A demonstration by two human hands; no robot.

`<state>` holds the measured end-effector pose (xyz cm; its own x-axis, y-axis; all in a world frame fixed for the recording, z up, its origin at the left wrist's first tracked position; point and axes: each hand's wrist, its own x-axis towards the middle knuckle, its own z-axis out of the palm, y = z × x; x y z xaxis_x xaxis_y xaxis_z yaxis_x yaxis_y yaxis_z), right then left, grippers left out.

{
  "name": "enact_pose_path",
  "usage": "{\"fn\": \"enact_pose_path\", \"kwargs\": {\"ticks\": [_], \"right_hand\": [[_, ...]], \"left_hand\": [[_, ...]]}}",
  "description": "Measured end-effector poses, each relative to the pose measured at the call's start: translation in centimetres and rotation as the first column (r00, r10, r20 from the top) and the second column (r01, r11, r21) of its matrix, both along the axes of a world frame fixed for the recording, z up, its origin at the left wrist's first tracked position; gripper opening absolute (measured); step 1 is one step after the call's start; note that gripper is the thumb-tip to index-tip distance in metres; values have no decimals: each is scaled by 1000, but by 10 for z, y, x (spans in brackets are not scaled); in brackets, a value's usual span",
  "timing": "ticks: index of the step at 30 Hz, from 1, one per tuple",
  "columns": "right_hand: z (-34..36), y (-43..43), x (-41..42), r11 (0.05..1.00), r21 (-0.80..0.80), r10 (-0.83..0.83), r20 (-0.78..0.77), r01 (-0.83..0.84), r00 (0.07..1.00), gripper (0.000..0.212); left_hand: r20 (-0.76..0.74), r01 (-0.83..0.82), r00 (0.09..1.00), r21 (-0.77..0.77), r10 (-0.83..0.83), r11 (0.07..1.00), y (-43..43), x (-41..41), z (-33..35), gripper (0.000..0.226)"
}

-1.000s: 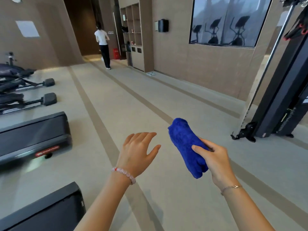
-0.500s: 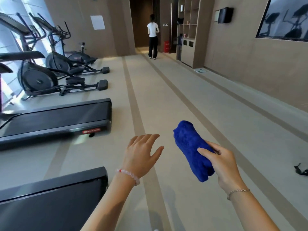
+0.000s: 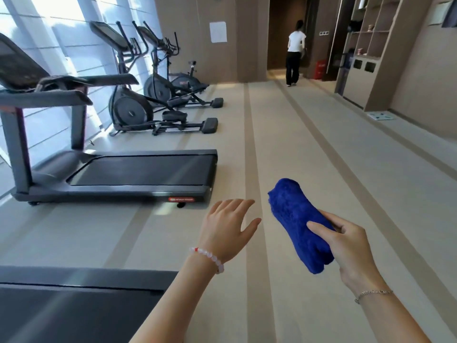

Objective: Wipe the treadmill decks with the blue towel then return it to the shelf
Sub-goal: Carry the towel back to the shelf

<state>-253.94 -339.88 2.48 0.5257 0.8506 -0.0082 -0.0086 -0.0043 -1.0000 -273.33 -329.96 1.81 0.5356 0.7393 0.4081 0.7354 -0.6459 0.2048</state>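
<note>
My right hand (image 3: 346, 246) grips a rolled blue towel (image 3: 294, 219) in front of me, its upper end pointing up and left. My left hand (image 3: 227, 226) floats beside it with fingers straight, holding nothing. A dark treadmill (image 3: 138, 172) stands to the left with its black deck facing me. A second treadmill deck (image 3: 74, 303) fills the bottom left corner, partly behind my left forearm. The wooden shelf (image 3: 371, 43) stands far off at the upper right by the wall.
Two elliptical trainers (image 3: 138, 105) and an exercise bike stand past the treadmill along the windows. A person (image 3: 294, 53) in a white top stands at the far doorway. A red extinguisher box (image 3: 321, 69) sits near the shelf. A scale (image 3: 380, 116) lies on the floor. The striped aisle runs ahead.
The view has swung left, bringing the treadmill, ellipticals and windows into sight and losing the cable machine on the right. Both hands keep the same pose, the towel still held.
</note>
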Motion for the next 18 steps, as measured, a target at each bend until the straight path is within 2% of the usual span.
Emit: {"fn": "enact_pose_path", "kwargs": {"ticks": [18], "right_hand": [[-10,301,73,968,-8,249,-41,-249,968,24]], "left_hand": [[26,-300,953,-9,300,954,216,46,-3,48]]}}
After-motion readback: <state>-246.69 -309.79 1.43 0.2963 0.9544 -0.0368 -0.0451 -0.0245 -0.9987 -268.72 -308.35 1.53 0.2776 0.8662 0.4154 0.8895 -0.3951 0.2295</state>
